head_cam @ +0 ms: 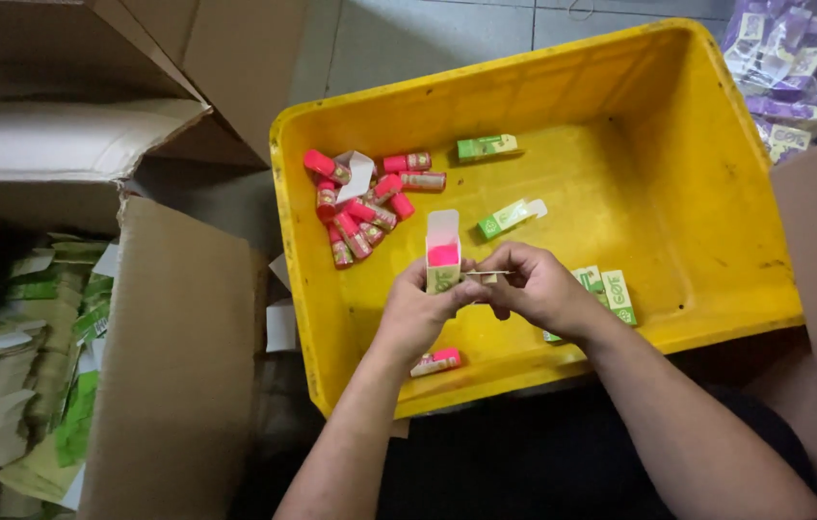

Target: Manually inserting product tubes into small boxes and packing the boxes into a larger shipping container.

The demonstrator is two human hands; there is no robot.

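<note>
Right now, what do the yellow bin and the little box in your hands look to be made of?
The yellow bin looks like moulded plastic: smooth walls, rounded rim, a dull shine, dark scuffs. The little box, held by the left hand with the right hand at its flap, seems thin printed card, since its open flap stands flat and creased. The big carton alongside looks like plain brown cardboard.

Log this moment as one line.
left hand: holds open small carton | right hand: pinches its flap | below: yellow crate
</note>
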